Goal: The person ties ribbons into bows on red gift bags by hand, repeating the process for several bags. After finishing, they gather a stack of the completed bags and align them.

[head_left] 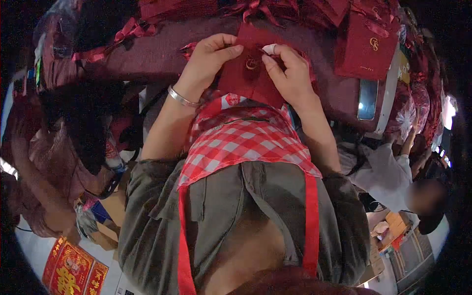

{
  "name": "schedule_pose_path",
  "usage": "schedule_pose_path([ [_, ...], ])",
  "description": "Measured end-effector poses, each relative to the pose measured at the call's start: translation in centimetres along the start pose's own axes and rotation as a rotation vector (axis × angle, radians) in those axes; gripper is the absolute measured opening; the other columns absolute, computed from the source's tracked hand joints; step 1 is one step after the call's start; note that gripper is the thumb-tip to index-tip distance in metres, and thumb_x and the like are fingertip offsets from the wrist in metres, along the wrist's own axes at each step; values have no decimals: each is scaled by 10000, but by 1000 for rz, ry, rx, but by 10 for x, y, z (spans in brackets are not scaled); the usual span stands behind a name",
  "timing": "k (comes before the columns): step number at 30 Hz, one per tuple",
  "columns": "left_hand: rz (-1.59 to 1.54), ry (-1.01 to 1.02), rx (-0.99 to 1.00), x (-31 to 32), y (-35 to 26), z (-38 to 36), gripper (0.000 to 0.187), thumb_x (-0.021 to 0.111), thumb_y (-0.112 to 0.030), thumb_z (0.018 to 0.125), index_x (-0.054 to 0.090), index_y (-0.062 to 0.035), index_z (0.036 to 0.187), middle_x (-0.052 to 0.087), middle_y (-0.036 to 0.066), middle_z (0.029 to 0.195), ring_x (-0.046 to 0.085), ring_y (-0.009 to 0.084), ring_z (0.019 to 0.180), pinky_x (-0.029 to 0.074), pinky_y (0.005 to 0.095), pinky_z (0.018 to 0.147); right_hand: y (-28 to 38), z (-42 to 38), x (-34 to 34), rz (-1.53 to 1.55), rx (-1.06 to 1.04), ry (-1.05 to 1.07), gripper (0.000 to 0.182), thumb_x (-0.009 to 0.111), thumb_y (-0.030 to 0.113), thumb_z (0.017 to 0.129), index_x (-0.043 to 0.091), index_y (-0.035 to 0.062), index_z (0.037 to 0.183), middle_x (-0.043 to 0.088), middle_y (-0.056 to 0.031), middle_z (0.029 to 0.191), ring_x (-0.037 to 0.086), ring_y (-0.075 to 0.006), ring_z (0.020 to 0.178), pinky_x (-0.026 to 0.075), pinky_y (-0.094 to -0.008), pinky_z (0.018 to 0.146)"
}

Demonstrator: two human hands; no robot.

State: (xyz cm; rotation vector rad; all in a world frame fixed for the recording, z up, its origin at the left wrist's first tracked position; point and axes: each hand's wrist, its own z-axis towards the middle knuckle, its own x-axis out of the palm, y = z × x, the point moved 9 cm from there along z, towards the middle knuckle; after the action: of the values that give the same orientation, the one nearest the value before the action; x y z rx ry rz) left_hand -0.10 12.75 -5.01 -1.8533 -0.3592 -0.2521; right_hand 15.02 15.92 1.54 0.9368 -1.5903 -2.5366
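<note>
A dark red bag or card with a gold emblem stands upright between my hands at the table edge. My left hand has thumb and forefinger closed at its upper left edge, with a silver bangle on the wrist. My right hand is at its upper right side, thumb near the forefinger, which has a white wrap on its tip. What lies in the right pinch is too small to make out. Behind the bag a red ribbon bow shows at the top.
More dark red bags with gold emblems lie at the right, beside a phone. Ribbon bows lie at the left on the dark red cloth. Another person is at the right, and another at the left.
</note>
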Motion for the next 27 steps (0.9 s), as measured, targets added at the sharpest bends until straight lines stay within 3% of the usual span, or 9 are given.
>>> schedule_pose_path([
  [5,-88,67,34,0,5,4,161,615,-8,842,616,-21,1002,639,14,947,587,72,840,480,209,776,0,1,3,-31,-2,26,133,595,135,850,579,22,919,633,-161,866,620,-343,807,494,-407,691],
  [7,-69,55,65,-2,2,3,168,618,-8,840,609,-48,1003,635,22,939,596,111,865,477,239,817,4,5,4,-63,-12,37,135,582,151,862,572,27,914,630,-160,855,616,-347,797,490,-419,676],
  [12,-49,24,38,-1,3,2,176,606,-3,848,609,-41,1019,637,26,960,594,107,871,474,237,822,4,15,16,-338,14,202,210,513,225,916,552,20,937,619,-168,886,596,-363,846,476,-431,700],
  [20,91,-54,69,6,4,-4,222,614,-21,850,616,-16,1072,642,39,1001,590,103,895,475,237,817,8,22,20,-418,-3,280,214,486,247,919,535,39,914,609,-172,862,586,-377,820,460,-459,667],
  [23,153,-123,184,9,-5,-8,213,617,-50,852,626,13,1055,650,20,948,578,71,848,473,221,746,9,23,20,-397,-1,280,220,482,252,919,528,39,895,606,-175,844,583,-383,798,452,-472,652],
  [25,529,-213,400,9,-24,-16,243,635,-49,817,628,17,1051,667,91,949,618,144,842,486,264,749,12,25,21,-384,2,274,221,481,252,919,524,38,886,604,-177,837,581,-387,787,449,-479,647],
  [27,639,-250,470,17,-35,-25,265,639,-45,797,625,16,1055,661,125,952,627,186,849,490,281,759,11,27,22,-428,49,292,223,480,248,913,518,34,865,603,-181,825,579,-393,776,446,-488,650],
])
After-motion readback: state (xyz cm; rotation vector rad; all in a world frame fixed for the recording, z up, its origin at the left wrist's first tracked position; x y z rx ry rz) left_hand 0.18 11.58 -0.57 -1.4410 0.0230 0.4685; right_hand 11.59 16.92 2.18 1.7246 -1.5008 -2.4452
